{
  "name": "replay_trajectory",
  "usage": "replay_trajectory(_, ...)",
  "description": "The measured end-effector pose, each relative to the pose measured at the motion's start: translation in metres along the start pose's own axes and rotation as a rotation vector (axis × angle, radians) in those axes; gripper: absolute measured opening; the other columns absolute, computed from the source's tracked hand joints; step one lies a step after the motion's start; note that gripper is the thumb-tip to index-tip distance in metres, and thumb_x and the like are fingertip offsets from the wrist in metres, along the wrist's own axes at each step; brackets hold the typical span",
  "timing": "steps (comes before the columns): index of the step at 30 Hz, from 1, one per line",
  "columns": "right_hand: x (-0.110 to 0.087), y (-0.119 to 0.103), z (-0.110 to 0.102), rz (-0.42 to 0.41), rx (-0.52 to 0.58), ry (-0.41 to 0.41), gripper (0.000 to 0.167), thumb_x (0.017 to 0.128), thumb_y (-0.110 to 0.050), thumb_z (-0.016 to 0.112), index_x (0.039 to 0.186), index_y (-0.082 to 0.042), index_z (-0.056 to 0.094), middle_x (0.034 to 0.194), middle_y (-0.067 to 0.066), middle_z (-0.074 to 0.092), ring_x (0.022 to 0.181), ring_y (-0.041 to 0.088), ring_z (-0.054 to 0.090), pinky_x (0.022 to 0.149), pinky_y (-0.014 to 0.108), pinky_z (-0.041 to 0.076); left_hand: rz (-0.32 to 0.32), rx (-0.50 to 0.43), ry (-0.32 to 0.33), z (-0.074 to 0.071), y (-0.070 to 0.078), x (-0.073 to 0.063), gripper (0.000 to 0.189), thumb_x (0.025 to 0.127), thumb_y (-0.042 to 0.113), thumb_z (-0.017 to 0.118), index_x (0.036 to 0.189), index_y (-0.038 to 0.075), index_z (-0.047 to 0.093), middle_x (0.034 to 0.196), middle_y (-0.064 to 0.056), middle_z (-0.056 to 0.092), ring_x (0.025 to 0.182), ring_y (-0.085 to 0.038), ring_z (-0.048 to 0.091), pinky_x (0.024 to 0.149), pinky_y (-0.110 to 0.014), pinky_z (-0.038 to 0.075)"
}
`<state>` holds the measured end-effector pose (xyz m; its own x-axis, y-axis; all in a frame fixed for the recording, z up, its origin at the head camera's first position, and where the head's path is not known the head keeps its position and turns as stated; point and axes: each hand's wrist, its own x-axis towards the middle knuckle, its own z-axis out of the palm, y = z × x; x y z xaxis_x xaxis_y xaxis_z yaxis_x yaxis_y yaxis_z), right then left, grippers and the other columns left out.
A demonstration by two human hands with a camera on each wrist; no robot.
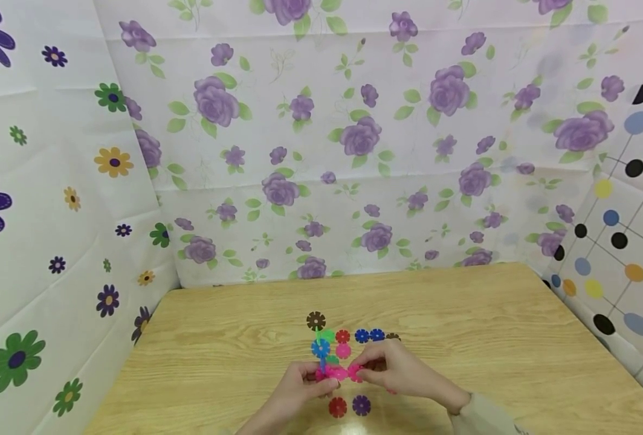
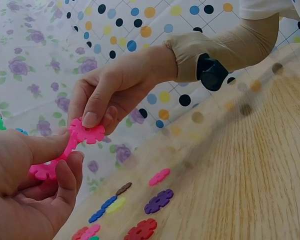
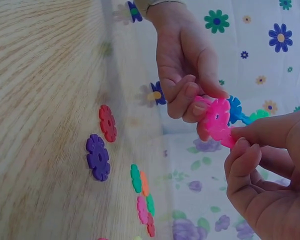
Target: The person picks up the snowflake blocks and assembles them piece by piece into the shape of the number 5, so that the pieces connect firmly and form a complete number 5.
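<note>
My left hand (image 1: 294,386) grips a joined chain of notched plastic flower discs by its pink discs (image 1: 336,373). Blue discs (image 3: 234,110) and a green disc (image 3: 259,115) extend from the far side of that chain. Between right thumb and fingers, my right hand (image 1: 394,367) pinches a pink disc (image 2: 87,131) at the chain's right end. It touches the neighbouring pink piece; how far the slots interlock cannot be told. Both hands are above the table, and fingers partly hide the pink discs.
On the wooden table (image 1: 218,338) lie loose discs: red (image 1: 338,407) and purple (image 1: 361,405) nearest me, blue (image 1: 362,336), red (image 1: 342,336) and pink (image 1: 343,350) beyond the hands. A brown disc (image 1: 316,321) appears behind the chain. Patterned cloths (image 1: 327,151) enclose the table.
</note>
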<state>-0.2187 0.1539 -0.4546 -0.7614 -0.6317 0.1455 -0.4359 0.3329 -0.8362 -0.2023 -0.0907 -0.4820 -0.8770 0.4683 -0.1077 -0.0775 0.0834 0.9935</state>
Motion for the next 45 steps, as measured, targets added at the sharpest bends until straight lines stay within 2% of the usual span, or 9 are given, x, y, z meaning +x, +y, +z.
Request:
replay_trajectory(10,0.001,0.001,0.001,0.013,-0.037,-0.041,0.011,0.091,-0.014,0.067,0.097,-0.016,0.076,0.085,-0.005,0.07,0.06,-0.003,0.052,0.052,0.017,0.047,0.002,0.022,0.017,0.002,-0.006,-0.001,0.03,0.088,0.02,0.07,0.106,-0.005,0.068,0.085,-0.001,0.071,0.077,-0.01,0.063,0.072,-0.02,0.054)
replay_trajectory(19,0.004,-0.002,0.0,-0.096,-0.117,-0.09,0.017,0.089,-0.004,0.065,0.097,-0.014,0.076,0.081,-0.009,0.069,0.062,-0.006,0.055,0.055,0.018,0.052,0.019,0.021,-0.006,0.004,-0.008,-0.002,0.032,0.088,0.021,0.071,0.111,-0.002,0.069,0.094,-0.009,0.072,0.084,-0.015,0.067,0.076,-0.025,0.057)
replay_trajectory(22,0.003,-0.005,0.002,-0.083,-0.124,-0.046,0.015,0.088,-0.005,0.067,0.097,-0.015,0.075,0.08,-0.009,0.069,0.06,-0.006,0.051,0.053,0.018,0.05,0.038,0.026,-0.008,0.005,-0.008,-0.003,0.033,0.089,0.019,0.07,0.113,-0.002,0.068,0.094,-0.009,0.072,0.082,-0.013,0.067,0.075,-0.023,0.056)
replay_trajectory(26,-0.002,-0.006,0.008,-0.055,-0.104,0.068,0.011,0.088,-0.011,0.07,0.096,-0.017,0.073,0.082,-0.01,0.069,0.062,-0.004,0.053,0.054,0.019,0.05,0.078,0.026,-0.001,0.007,-0.008,-0.004,0.035,0.09,0.017,0.068,0.117,-0.004,0.065,0.098,-0.015,0.071,0.081,-0.01,0.066,0.074,-0.019,0.055)
replay_trajectory(30,-0.006,-0.007,0.013,-0.075,-0.065,0.18,0.008,0.088,-0.019,0.07,0.096,-0.022,0.073,0.086,-0.008,0.07,0.067,-0.001,0.058,0.055,0.021,0.052,0.112,0.006,0.028,0.011,-0.004,-0.007,0.039,0.09,0.016,0.068,0.12,-0.008,0.062,0.104,-0.028,0.067,0.08,-0.005,0.066,0.076,-0.018,0.054)
replay_trajectory(33,-0.009,-0.01,0.016,-0.105,-0.059,0.24,0.009,0.09,-0.022,0.068,0.098,-0.022,0.073,0.089,-0.006,0.07,0.071,0.0,0.061,0.056,0.021,0.054,0.132,0.0,0.06,0.014,-0.001,-0.009,0.039,0.09,0.017,0.068,0.119,-0.008,0.063,0.102,-0.03,0.066,0.079,-0.004,0.065,0.076,-0.018,0.054)
replay_trajectory(36,-0.011,-0.014,0.019,-0.129,-0.067,0.276,0.01,0.092,-0.02,0.066,0.099,-0.019,0.073,0.087,-0.004,0.07,0.067,0.0,0.061,0.054,0.021,0.054,0.156,0.007,0.083,0.018,0.0,-0.009,0.039,0.09,0.019,0.068,0.12,-0.006,0.063,0.102,-0.03,0.066,0.08,-0.004,0.066,0.077,-0.019,0.055)
replay_trajectory(42,-0.014,-0.019,0.022,-0.202,-0.086,0.306,0.009,0.092,-0.011,0.065,0.098,-0.01,0.071,0.077,0.0,0.067,0.057,-0.004,0.058,0.048,0.02,0.053,0.176,0.031,0.104,0.02,0.001,-0.008,0.04,0.089,0.022,0.069,0.122,0.0,0.064,0.097,-0.018,0.07,0.078,-0.004,0.066,0.076,-0.02,0.056)
replay_trajectory(45,-0.016,-0.02,0.021,-0.256,-0.103,0.296,0.01,0.092,-0.006,0.064,0.099,-0.008,0.07,0.077,0.0,0.067,0.059,-0.004,0.059,0.049,0.019,0.053,0.191,0.03,0.092,0.02,0.002,-0.006,0.038,0.089,0.02,0.069,0.12,-0.001,0.065,0.104,-0.019,0.07,0.08,-0.004,0.066,0.076,-0.02,0.056)
